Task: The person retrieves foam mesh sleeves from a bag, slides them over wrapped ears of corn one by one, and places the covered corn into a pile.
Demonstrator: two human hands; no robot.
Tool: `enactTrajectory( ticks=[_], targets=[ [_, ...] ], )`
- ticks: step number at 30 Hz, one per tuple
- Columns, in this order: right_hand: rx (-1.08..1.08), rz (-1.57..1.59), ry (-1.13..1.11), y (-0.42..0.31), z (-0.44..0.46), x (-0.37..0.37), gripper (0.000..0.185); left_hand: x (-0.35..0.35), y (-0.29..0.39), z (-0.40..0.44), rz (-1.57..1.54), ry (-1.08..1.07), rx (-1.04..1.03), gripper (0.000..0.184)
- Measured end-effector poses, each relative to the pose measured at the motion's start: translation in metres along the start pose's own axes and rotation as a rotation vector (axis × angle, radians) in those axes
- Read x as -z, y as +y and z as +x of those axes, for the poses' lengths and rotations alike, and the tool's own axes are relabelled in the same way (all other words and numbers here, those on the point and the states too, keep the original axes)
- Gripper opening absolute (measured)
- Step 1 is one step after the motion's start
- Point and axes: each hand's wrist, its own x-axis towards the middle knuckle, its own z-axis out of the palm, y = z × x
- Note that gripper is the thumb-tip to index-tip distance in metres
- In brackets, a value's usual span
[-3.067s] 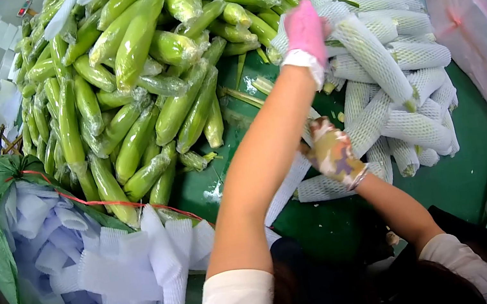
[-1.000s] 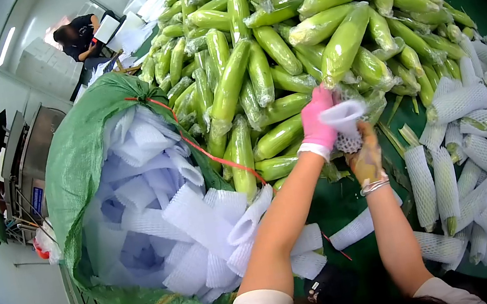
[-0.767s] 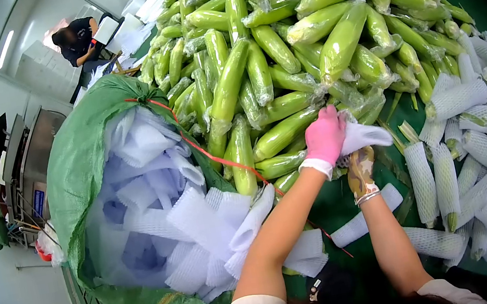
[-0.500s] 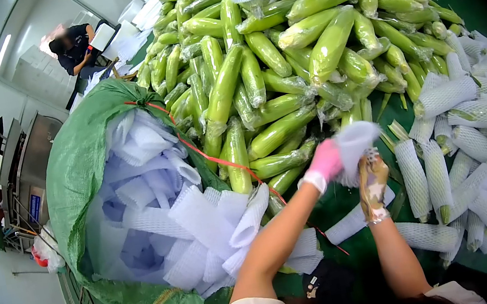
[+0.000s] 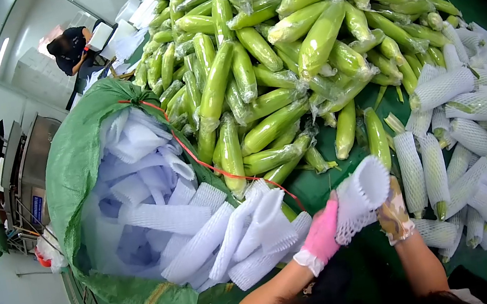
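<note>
A white foam net sleeve (image 5: 360, 193) is held up in front of me, its round mouth tilted up and to the right. My left hand (image 5: 322, 227), in a pink glove, is closed on the sleeve's left side. On the other side, my right hand (image 5: 393, 211) wears a brown patterned glove and grips the right edge; some of its fingers are hidden behind the foam. Just beyond the sleeve, a green ear of corn (image 5: 377, 138) lies on the green surface, apart from other film-wrapped ears (image 5: 278, 126) in a big heap.
At the left, a green woven sack (image 5: 72, 159) spills out many loose foam sleeves (image 5: 207, 243). A red string (image 5: 206, 163) runs along its edge. Sleeved ears of corn (image 5: 476, 143) are piled at the right. Another person (image 5: 71, 50) is at the far left back.
The foam sleeve and both hands have moved down toward me. The sleeve has turned, so its open mouth shows clearly. Two ears of corn behind it are less covered.
</note>
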Motion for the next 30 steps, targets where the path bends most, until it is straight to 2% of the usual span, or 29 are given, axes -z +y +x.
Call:
enactTrajectory(
  ticks=[1,2,3,5,6,8,9,10,11,12,13,14,15,16,17,18,19,21,22,24,25,26,28,30],
  targets=[
    [0.134,-0.204,-0.016,0.022,0.008,0.003,0.011,0.000,0.003,0.008,0.107,0.070,-0.061,0.040],
    [0.164,-0.413,-0.182,0.039,0.019,0.012,0.016,-0.009,0.001,0.023,-0.407,0.166,0.184,0.035],
    [-0.009,-0.102,-0.133,0.033,0.025,0.010,0.022,-0.009,-0.009,0.035,-0.409,0.164,0.180,0.035],
    [-0.191,0.132,-0.034,0.032,0.029,0.006,0.027,0.003,-0.037,0.064,-0.142,0.287,0.018,0.026],
    [-0.321,0.392,0.012,0.050,0.030,-0.003,0.026,0.010,-0.050,0.076,-0.145,0.287,0.016,0.026],
    [-0.552,0.946,0.224,0.085,0.030,-0.020,0.025,0.025,-0.081,0.095,0.079,0.368,-0.125,0.025],
    [-0.327,0.593,0.195,0.116,0.027,-0.028,0.023,0.038,-0.104,0.108,0.252,0.415,-0.173,0.020],
    [-0.126,0.102,0.240,0.148,0.025,-0.036,0.020,0.058,-0.134,0.127,0.252,0.419,-0.170,0.020],
    [0.025,-0.294,0.368,0.179,0.022,-0.044,0.019,0.080,-0.164,0.147,0.791,0.456,-0.504,0.016],
    [-0.056,-0.257,0.209,0.146,0.028,-0.047,0.019,0.082,-0.161,0.145,1.335,0.456,-0.835,0.012],
    [-0.120,-0.415,0.104,0.135,0.036,-0.048,0.019,0.088,-0.155,0.140,1.356,0.360,-0.679,0.012],
    [-0.179,-0.578,-0.002,0.128,0.042,-0.045,0.019,0.077,-0.138,0.133,1.349,0.362,-0.685,0.012],
    [0.014,-0.463,-0.012,0.128,0.037,-0.039,0.024,0.065,-0.123,0.127,1.131,0.427,-0.654,0.014],
    [-0.074,-0.320,-0.074,0.146,0.042,-0.037,0.027,0.053,-0.108,0.123,0.917,0.472,-0.612,0.016],
    [-0.181,-0.182,-0.129,0.168,0.036,-0.029,0.031,0.035,-0.090,0.122,0.776,0.426,-0.659,0.016],
    [-0.341,0.748,0.081,0.154,0.025,-0.037,0.042,0.014,-0.074,0.120,0.629,0.373,-0.674,0.017],
    [-0.583,1.219,-0.128,0.094,0.021,-0.004,0.052,-0.008,-0.062,0.119,0.683,0.302,-0.583,0.016],
    [-0.167,1.416,-0.382,0.066,0.025,0.053,0.057,-0.060,-0.036,0.119,0.816,0.148,-0.481,0.018],
    [-0.175,1.394,-0.317,0.059,0.023,0.074,0.057,-0.085,-0.021,0.118,0.901,0.078,-0.483,0.019],
    [-0.255,1.106,-0.095,0.045,0.040,0.100,0.052,-0.121,0.003,0.112,0.822,0.118,-0.903,0.017],
    [-0.286,0.969,-0.009,0.038,0.056,0.105,0.050,-0.123,0.013,0.107,0.810,0.031,-0.816,0.018],
    [-0.321,0.835,0.070,0.031,0.068,0.107,0.048,-0.112,0.010,0.113,0.850,0.032,-0.813,0.018],
    [-0.406,0.578,0.228,0.022,0.073,0.101,0.045,-0.069,-0.011,0.126,0.727,0.054,-0.623,0.014],
    [-0.073,-0.779,0.008,0.005,0.054,0.080,0.051,-0.014,-0.028,0.124,0.808,0.181,-0.438,0.012]
  ],
)
